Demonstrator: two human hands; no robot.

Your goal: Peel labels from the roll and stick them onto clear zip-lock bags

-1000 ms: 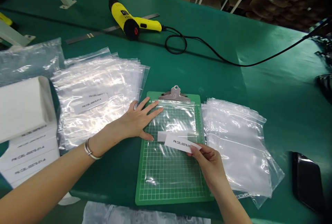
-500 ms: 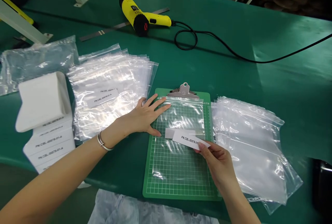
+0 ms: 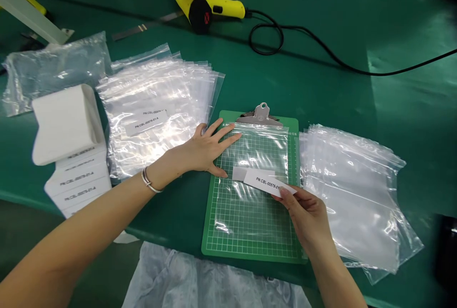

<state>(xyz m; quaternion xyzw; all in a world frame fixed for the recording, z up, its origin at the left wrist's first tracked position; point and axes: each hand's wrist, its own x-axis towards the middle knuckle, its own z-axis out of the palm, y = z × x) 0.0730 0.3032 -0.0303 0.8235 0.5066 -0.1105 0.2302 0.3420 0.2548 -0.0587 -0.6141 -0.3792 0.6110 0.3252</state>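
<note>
A clear zip-lock bag [image 3: 246,217] lies flat on a green gridded clipboard [image 3: 255,254], its zip edge near the metal clip [image 3: 260,115]. My left hand [image 3: 209,150] is spread over the upper left of the bag and board, fingers apart, holding nothing. Between thumb and fingers, my right hand [image 3: 309,210] pinches the right end of a white printed label [image 3: 262,180], tilted above the bag's middle. A pale strip [image 3: 240,173] shows on the bag just behind the label; whether it is a part of the board or a reflection I cannot tell.
Left of the board lies a stack of labelled bags [image 3: 153,141], with a folded strip of labels [image 3: 64,127] beside it. More clear bags [image 3: 357,203] lie to the right. A yellow heat gun [image 3: 193,1], its black cord [image 3: 321,53] and a steel ruler [image 3: 130,33] are behind.
The view has shifted, so the whole scene sits slightly higher and further right. Both hands keep nearly the same place over the bag, and the label remains in my right hand.
</note>
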